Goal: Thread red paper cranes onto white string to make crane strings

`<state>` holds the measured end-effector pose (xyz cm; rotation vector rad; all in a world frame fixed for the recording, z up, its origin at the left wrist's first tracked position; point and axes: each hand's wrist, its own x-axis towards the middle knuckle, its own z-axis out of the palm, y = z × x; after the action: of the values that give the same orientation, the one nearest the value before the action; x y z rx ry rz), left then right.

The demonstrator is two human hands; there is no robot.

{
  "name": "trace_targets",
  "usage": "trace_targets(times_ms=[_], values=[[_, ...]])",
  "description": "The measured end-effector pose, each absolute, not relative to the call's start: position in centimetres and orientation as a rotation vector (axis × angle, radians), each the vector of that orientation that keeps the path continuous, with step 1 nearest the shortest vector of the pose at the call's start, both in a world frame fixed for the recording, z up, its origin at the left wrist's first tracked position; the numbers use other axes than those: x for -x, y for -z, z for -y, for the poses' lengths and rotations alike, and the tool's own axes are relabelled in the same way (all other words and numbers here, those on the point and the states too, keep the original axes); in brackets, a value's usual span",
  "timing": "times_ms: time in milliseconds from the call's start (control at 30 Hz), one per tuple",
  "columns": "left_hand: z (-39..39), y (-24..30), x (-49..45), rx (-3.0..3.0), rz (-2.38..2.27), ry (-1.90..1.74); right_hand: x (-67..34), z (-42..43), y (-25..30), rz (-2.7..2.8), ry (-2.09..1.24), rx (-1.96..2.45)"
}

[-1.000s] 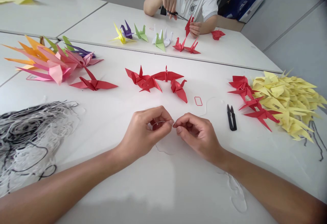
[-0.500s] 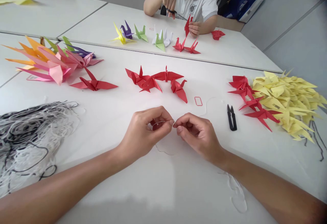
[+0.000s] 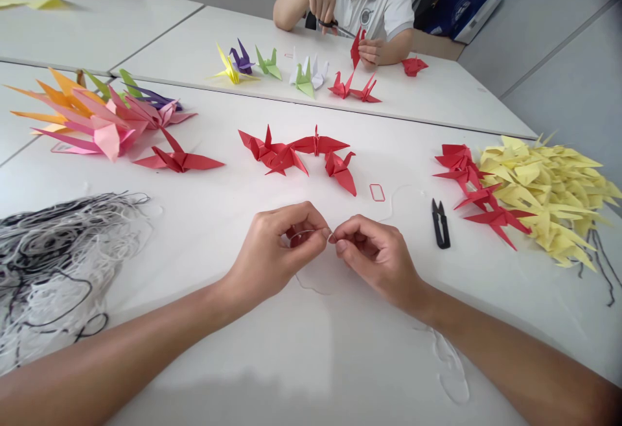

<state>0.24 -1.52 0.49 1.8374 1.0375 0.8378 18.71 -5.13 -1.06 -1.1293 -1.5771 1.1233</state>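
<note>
My left hand [image 3: 275, 251] and my right hand [image 3: 376, 257] meet at the fingertips over the white table. Both pinch a thin white thread [image 3: 311, 286], which loops down below the hands. Its pinched end is too fine to make out. Just beyond my fingers lie several red origami cranes [image 3: 296, 152] in a loose row. A small red loop [image 3: 377, 192] sits nearer my right hand, with black thread snips [image 3: 440, 224] further right.
A tangle of black and white threads [image 3: 58, 264] lies at left. Pink and orange cranes [image 3: 97, 118] stand beyond it. Red cranes [image 3: 473, 192] and a yellow crane heap [image 3: 544, 192] lie at right. Across the table, a seated person [image 3: 359, 8] holds scissors [image 3: 335, 25].
My hands stay almost still on the thread. Across the table, the other person's hands, with the scissors and a red crane, have risen slightly.
</note>
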Motion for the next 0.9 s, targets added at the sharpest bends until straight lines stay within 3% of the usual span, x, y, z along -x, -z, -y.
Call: trace_targets(times_ms=[900], values=[[1.51, -0.82, -0.29, -1.718, -1.049, -0.799, -18.72, 5.14, 1.05, 1.577, -1.091, 1.133]])
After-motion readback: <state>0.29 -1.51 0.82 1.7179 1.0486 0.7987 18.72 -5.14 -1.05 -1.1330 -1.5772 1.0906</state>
